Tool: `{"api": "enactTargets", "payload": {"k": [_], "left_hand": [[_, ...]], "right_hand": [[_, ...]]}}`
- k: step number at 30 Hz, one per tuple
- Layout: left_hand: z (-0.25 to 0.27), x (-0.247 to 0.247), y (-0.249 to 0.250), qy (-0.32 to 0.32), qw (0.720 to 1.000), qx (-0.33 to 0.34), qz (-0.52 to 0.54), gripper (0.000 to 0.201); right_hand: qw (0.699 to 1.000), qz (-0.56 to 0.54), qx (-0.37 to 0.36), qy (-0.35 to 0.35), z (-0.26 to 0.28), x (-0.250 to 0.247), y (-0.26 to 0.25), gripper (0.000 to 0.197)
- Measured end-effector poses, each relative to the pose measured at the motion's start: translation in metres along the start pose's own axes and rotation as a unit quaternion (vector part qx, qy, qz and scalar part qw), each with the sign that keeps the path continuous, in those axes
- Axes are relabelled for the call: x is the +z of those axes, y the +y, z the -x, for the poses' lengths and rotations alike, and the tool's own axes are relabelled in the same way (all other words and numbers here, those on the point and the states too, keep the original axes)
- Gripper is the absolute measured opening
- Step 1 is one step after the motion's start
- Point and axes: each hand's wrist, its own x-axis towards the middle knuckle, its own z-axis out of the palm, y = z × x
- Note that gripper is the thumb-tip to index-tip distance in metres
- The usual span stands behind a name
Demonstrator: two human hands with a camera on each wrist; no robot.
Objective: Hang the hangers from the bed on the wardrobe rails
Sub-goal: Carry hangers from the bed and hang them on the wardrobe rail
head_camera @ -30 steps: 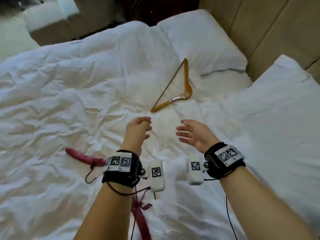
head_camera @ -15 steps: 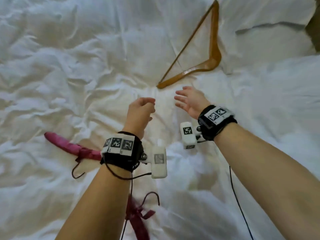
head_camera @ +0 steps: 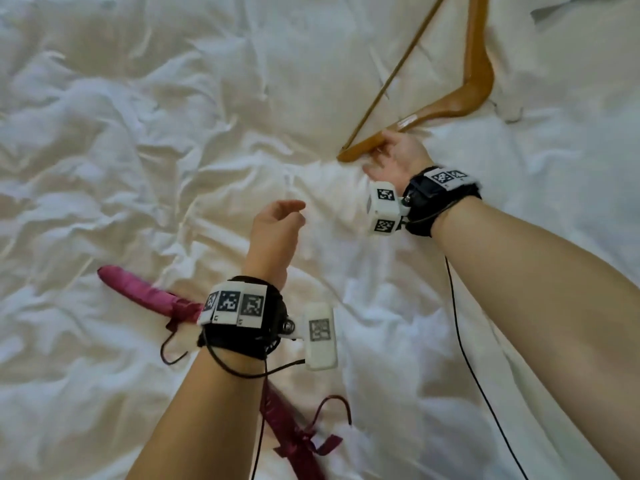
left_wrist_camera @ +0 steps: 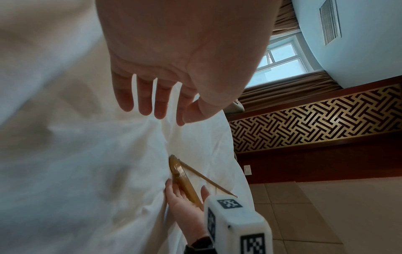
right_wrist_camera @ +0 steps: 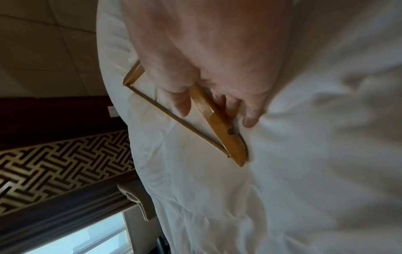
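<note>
A wooden hanger (head_camera: 460, 95) lies on the white bed (head_camera: 173, 140) at the upper right. My right hand (head_camera: 391, 152) grips its near arm close to the tip, thumb on one side and fingers under the other; the same hanger (right_wrist_camera: 217, 118) and right hand (right_wrist_camera: 208, 96) show in the right wrist view, and the hanger (left_wrist_camera: 185, 180) also in the left wrist view. My left hand (head_camera: 277, 226) hovers over the sheet with loosely curled fingers, holding nothing. Two padded magenta satin hangers lie near me: one (head_camera: 149, 296) partly behind my left wrist, another (head_camera: 294, 438) under my left forearm.
The duvet is crumpled all over. A pillow edge (head_camera: 571, 5) shows at the top right. Black cables (head_camera: 464, 341) trail from both wrist cameras. Beyond the bed, a dark lattice wall panel (left_wrist_camera: 315, 123), a window (left_wrist_camera: 280, 65) and a tiled floor (left_wrist_camera: 326, 206).
My right hand has reached forward and closed round the near arm of the wooden hanger. The view has moved closer to the bed. The left hand has stayed roughly in place.
</note>
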Motion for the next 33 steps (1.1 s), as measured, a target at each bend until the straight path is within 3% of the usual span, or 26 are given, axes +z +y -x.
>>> {"api": "enactTargets", "payload": {"k": [4,8,10,16,21,25,29,33], "left_hand": [[-0.003,-0.008,-0.004,0.002,1.0,0.0,-0.001,0.024],[-0.001,-0.01,-0.007,0.0,1.0,0.003,-0.003,0.024],[0.003,-0.011,-0.009,-0.002,1.0,0.003,-0.005,0.024],[0.023,-0.011,0.001,-0.016,1.0,0.012,-0.007,0.025],[0.047,-0.003,0.037,-0.007,0.999,0.044,-0.015,0.027],[0.071,0.019,0.076,-0.035,0.996,0.079,-0.012,0.027],[0.103,0.055,0.112,-0.059,0.994,0.093,0.012,0.035],[0.144,0.094,0.138,-0.139,0.986,0.078,0.056,0.047]], "right_hand": [[0.999,-0.032,0.001,0.016,-0.005,0.005,-0.003,0.019],[0.997,-0.044,-0.014,0.059,0.001,0.004,-0.006,0.017],[0.997,-0.048,-0.026,0.059,0.006,0.001,-0.006,0.024],[0.996,-0.079,-0.026,0.039,0.026,-0.013,-0.015,0.013],[0.997,-0.039,-0.063,-0.034,0.083,-0.039,-0.018,0.01],[0.993,-0.005,-0.093,-0.066,0.144,-0.069,-0.023,0.022],[0.983,0.101,-0.136,-0.067,0.21,-0.09,-0.035,0.022],[0.954,0.241,-0.164,-0.065,0.264,-0.116,-0.042,0.022]]}}
